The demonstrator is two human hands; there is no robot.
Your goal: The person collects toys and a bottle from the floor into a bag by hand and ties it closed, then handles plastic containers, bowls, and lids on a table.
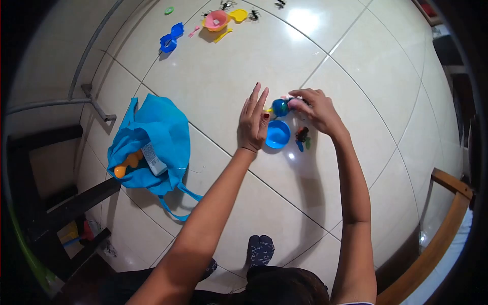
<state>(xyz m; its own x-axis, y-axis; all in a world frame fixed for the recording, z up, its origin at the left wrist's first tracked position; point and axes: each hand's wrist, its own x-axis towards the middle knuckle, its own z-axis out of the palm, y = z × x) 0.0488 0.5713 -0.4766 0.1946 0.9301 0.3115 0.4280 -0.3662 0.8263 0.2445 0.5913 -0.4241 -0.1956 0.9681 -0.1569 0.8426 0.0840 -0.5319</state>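
My left hand (253,124) is held with its fingers stretched out, beside a blue toy bowl (278,134) on the tiled floor. Just past the bowl sits a round, glossy dark-blue toy (280,107) with a bit of yellow at its left side. My right hand (317,109) has its thumb and fingers curled together at the right of that round toy; small pink and dark bits show there, but what the fingers hold is mostly hidden. Below this hand lies a dark and red toy insect (302,134) near small blue and green pieces (304,145).
A blue cloth bag (162,122) lies at left, with an orange toy (128,163) in its mouth. Farther off are a pink-and-yellow toy bowl (216,20), a blue hinged toy (172,38) and several black toy insects (253,15). A wooden frame (432,244) stands at right.
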